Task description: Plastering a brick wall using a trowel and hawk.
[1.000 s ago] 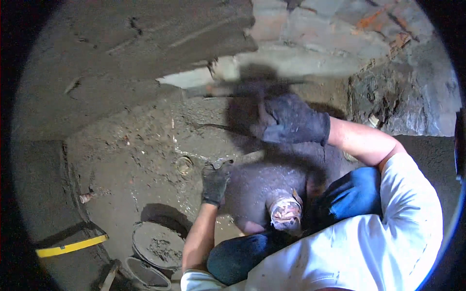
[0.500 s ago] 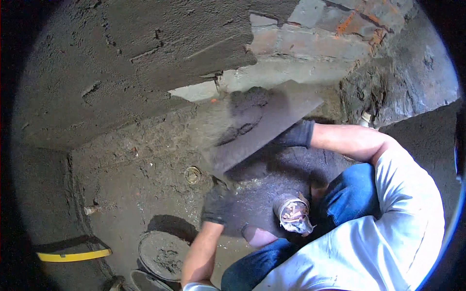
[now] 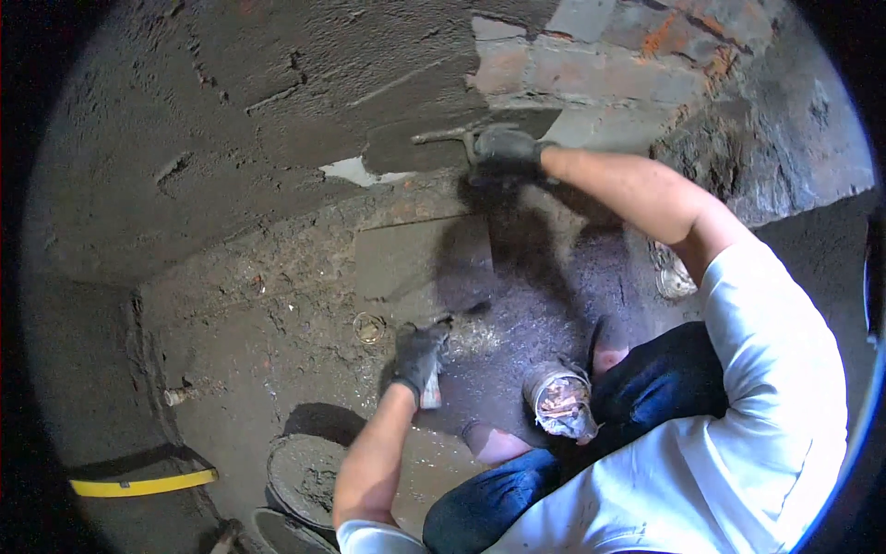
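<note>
My right hand, in a dark glove, is closed on a plastering trowel held against the lower part of the wall. Its bar sticks out left of my fingers; most of the blade is hidden or blends with the grey mortar. My left hand, also gloved, is low over the floor and closed around a tool with a pale end; the rest of that tool cannot be made out. Just beyond it a flat grey rectangular board shows, partly in shadow. Whether my left hand touches the board I cannot tell.
A bucket of mortar stands at the lower left. Between my knees is a wrapped round container of rubble. A round pipe opening lies in the floor, a yellow level at far left. Bare bricks show above.
My right hand has moved up to the wall; the mortar-loaded blade seen earlier is now pressed there. Fresh mortar covers part of the pale strip. My left hand has shifted slightly forward.
</note>
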A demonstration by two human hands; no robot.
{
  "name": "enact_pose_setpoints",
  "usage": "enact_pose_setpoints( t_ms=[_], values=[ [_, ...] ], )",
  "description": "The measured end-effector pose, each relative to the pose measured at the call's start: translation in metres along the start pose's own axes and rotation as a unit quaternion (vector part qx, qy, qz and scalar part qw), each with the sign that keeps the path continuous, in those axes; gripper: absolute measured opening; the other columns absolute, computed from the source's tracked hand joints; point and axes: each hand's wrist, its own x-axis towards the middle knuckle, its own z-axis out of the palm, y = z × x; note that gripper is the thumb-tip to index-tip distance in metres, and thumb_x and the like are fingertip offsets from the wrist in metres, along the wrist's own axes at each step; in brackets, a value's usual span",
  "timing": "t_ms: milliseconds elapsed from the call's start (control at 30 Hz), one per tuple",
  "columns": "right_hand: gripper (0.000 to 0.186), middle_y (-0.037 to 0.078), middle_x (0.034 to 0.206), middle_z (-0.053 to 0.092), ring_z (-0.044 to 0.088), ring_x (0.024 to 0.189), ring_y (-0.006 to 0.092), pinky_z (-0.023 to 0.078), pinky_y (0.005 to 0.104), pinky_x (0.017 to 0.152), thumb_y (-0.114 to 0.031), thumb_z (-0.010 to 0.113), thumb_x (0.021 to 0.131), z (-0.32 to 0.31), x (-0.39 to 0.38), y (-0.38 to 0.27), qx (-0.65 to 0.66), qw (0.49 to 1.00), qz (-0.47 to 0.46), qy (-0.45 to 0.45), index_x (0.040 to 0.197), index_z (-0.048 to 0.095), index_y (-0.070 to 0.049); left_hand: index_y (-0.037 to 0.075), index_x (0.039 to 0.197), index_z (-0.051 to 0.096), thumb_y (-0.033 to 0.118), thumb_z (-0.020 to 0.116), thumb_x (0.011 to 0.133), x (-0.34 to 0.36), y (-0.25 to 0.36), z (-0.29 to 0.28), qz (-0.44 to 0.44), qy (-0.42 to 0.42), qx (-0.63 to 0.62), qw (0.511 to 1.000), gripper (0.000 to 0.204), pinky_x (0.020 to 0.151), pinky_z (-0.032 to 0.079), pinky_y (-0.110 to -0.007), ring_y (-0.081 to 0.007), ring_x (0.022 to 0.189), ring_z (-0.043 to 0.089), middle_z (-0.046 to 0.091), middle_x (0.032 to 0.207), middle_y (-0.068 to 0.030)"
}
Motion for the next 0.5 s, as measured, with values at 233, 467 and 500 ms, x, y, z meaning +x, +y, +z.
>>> enact_pose_setpoints(
  t_ms=[233,467,500],
  values=[
    [0.024,0.011,0.061,0.055,0.057,0.059,0.0332,0.046,0.0426,0.052,-0.028,0.062,0.072,-0.051,-0.044,0.025,-0.095,0.989,-0.115,-0.026,0.082,0.057,-0.006,0.011,0.072,0.059,0.021,0.064,0.08,0.027,0.007,0.012,-0.025,-0.063,-0.064,0.996,0.013,0.038,0.035,-0.029,-0.013,0.04,0.045,0.051,0.056,0.0009],
    [0.027,0.019,0.093,0.065,0.063,0.089,0.034,0.049,0.0412,0.081,-0.022,0.052,0.079,-0.023,-0.102,-0.039,-0.064,0.973,0.212,-0.068,0.098,0.061,-0.004,0.014,0.071,0.057,0.024,0.058,0.086,-0.024,-0.025,0.007,-0.028,0.013,-0.055,0.998,0.018,0.04,0.034,-0.024,-0.0089,0.042,0.044,0.046,0.052,0.0043],
    [0.027,0.019,0.093,0.065,0.063,0.089,0.034,0.049,0.0412,0.081,-0.022,0.052,0.079,-0.007,-0.096,-0.041,-0.063,0.974,0.209,-0.063,0.098,0.061,-0.004,0.014,0.071,0.057,0.024,0.058,0.086,-0.021,-0.031,0.004,-0.023,0.016,-0.054,0.998,0.018,0.04,0.034,-0.024,-0.0089,0.042,0.044,0.046,0.052,0.0043]
  ],
)
